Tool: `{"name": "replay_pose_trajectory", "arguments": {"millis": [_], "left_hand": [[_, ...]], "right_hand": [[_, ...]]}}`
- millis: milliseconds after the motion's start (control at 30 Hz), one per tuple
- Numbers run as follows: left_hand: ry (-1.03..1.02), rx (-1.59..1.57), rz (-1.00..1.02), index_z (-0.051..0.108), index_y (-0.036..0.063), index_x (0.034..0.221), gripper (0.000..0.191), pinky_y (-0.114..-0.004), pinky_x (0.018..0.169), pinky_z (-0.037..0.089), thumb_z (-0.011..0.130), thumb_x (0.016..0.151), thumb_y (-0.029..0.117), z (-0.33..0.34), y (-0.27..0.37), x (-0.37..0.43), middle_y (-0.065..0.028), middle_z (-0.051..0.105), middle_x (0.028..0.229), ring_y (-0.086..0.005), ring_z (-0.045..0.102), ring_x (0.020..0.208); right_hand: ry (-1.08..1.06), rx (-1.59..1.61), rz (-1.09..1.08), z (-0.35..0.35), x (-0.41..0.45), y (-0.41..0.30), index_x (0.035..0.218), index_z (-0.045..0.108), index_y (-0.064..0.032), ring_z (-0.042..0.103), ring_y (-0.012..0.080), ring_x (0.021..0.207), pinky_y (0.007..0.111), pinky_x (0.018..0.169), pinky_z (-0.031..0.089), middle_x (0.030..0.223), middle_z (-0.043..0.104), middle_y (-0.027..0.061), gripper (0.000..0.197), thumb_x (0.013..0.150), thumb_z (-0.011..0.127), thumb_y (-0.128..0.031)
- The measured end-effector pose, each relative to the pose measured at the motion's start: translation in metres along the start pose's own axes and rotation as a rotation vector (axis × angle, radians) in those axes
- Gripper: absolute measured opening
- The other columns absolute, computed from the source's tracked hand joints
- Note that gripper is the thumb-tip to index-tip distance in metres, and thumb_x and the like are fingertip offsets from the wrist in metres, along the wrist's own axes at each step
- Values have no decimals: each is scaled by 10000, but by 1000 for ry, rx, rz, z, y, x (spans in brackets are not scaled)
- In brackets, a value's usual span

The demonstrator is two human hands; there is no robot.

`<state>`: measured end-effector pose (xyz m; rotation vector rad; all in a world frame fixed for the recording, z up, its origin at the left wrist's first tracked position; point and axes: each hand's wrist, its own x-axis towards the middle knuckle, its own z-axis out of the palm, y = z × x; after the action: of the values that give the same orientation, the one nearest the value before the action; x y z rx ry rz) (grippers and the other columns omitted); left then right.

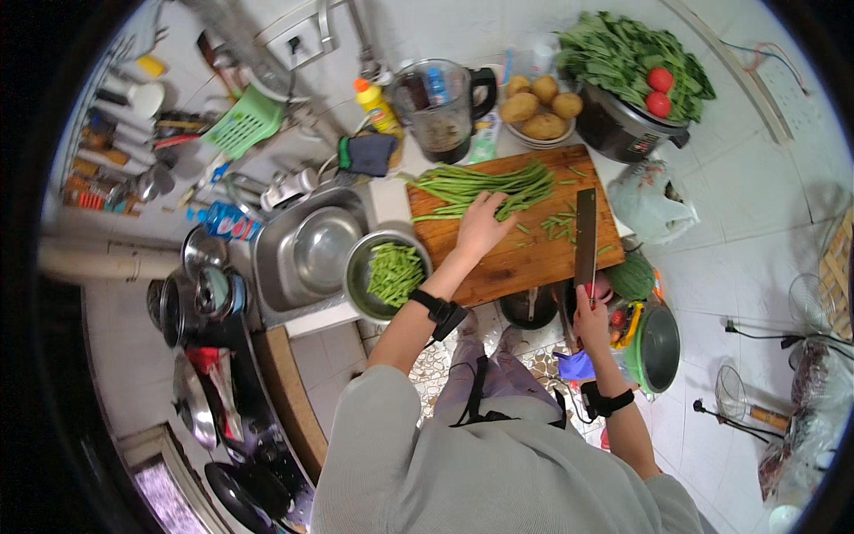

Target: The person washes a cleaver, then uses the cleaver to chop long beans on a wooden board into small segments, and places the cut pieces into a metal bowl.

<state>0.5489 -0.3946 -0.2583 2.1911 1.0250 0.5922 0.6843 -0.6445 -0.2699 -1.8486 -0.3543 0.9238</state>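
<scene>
Long green beans (480, 183) lie in a bundle across the wooden cutting board (494, 267). My left hand (484, 223) is on the near side of the bundle, its fingers curled over some of the beans. In my right hand (590, 320) is the handle of a cleaver (586, 233), its blade lying over the board's right part and pointing away from me. Short cut bean pieces (559, 223) are scattered just left of the blade. To the left of the board, a steel bowl (351, 284) contains many cut bean pieces (395, 274).
A steel sink (270, 267) holding a metal basin (327, 243) is at the left. Behind the board stand a blender jug (434, 120), a bowl of potatoes (542, 110) and a cooker (607, 127) topped with leafy greens (627, 60). A plastic bag (644, 207) sits at right.
</scene>
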Motion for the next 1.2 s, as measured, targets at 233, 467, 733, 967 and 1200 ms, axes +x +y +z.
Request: {"name": "replay_pose_trajectory", "arguments": {"millis": [233, 467, 733, 967, 1200], "left_hand": [[329, -6, -209, 636, 19, 979, 325, -407, 722, 496, 693, 717, 203, -91, -85, -98, -194, 614, 894, -376, 609, 815], [299, 67, -222, 620, 43, 1061, 428, -369, 918, 426, 774, 699, 211, -99, -139, -141, -146, 568, 1095, -308, 540, 1053], [256, -482, -395, 660, 77, 1011, 375, -347, 983, 338, 353, 867, 238, -125, -157, -141, -105, 542, 1160, -258, 463, 1093], [258, 17, 6, 629, 47, 931, 194, -398, 904, 365, 493, 799, 90, -96, -75, -87, -148, 552, 1016, -318, 482, 987], [-241, 226, 164, 342, -25, 1331, 699, -453, 940, 394, 595, 829, 391, 67, -6, -35, -230, 423, 1259, -386, 407, 1169]], "right_hand": [[-195, 93, -26, 37, 0, -19, 611, 422, -99, 355, 80, 306, 245, 307, 278, 429, 358, -37, 460, 906, 556, -426], [-272, 14, -33, 64, -7, -28, 607, 407, -95, 357, 77, 310, 250, 317, 274, 434, 352, -39, 464, 909, 558, -413], [-262, -5, -54, 60, -12, -22, 573, 414, -88, 388, 89, 320, 252, 323, 290, 443, 383, -24, 488, 905, 565, -411], [-134, 52, -37, 32, -11, -19, 629, 448, -86, 381, 91, 320, 250, 323, 290, 452, 398, -19, 433, 905, 569, -397], [44, 62, -39, -9, -13, -3, 632, 460, -83, 397, 98, 342, 258, 351, 302, 464, 404, -17, 437, 895, 574, -413]]}}
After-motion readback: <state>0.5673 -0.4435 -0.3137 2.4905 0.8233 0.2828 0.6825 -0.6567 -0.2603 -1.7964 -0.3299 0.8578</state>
